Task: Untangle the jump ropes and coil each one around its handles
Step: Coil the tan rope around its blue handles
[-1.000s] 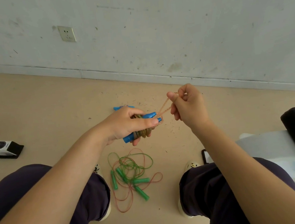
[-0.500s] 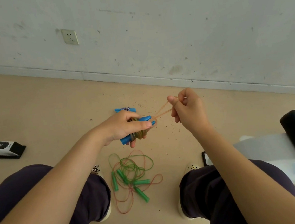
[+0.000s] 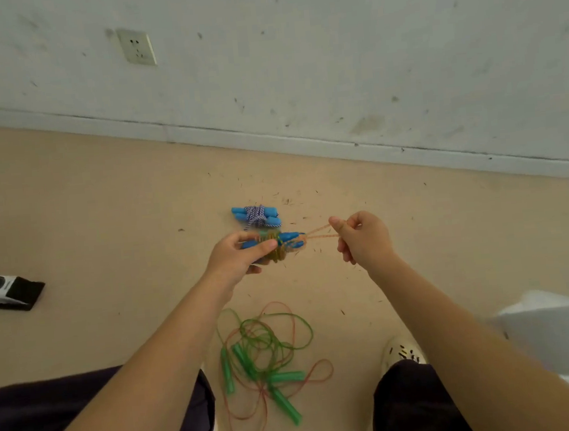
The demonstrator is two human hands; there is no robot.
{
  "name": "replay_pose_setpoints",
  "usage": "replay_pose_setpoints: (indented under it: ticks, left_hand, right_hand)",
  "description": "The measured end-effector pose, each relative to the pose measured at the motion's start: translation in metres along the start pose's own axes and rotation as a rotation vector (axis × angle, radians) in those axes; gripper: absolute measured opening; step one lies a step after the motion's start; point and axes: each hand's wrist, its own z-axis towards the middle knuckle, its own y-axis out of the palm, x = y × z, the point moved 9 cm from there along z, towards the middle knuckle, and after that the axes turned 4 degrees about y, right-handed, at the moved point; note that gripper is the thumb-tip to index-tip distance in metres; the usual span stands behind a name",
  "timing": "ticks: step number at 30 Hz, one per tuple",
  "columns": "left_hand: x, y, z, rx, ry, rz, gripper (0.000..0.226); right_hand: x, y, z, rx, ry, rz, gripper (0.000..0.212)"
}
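- Head view: the left hand [image 3: 237,257] gripped the blue handles [image 3: 288,238] with the orange rope [image 3: 274,247] coiled around them, up above the floor [image 3: 104,214].
- The right hand [image 3: 362,237] pinched the rope's last loop [image 3: 319,233], pulled tight. If it slipped, the coil could spring loose.
- The green ropes [image 3: 267,351] lay tangled by the feet; a shoe could snag them.
- One wrapped blue rope [image 3: 257,215] sat finished near the wall.

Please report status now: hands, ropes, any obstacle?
Left hand grips blue handles; right hand pinches orange rope taut. Green tangle on floor. One coiled rope done. No obstacle.
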Motion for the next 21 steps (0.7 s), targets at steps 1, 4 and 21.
replay_pose_setpoints:
  ticks: [1,4,21]
  left_hand:
    - [-0.022,-0.003,0.012,0.035,-0.041,0.035,0.04]
    - [-0.09,-0.006,0.047,0.081,-0.155,0.198,0.038]
    - [-0.253,-0.038,0.064,0.128,-0.378,0.644,0.088]
  right_hand:
    - [0.024,0.015,0.014,-0.028,0.046,-0.001,0.033]
    - [0.091,0.061,0.047,-0.108,0.19,0.04,0.031]
    - [0.252,0.156,0.034,-0.42,0.49,-0.303,0.078]
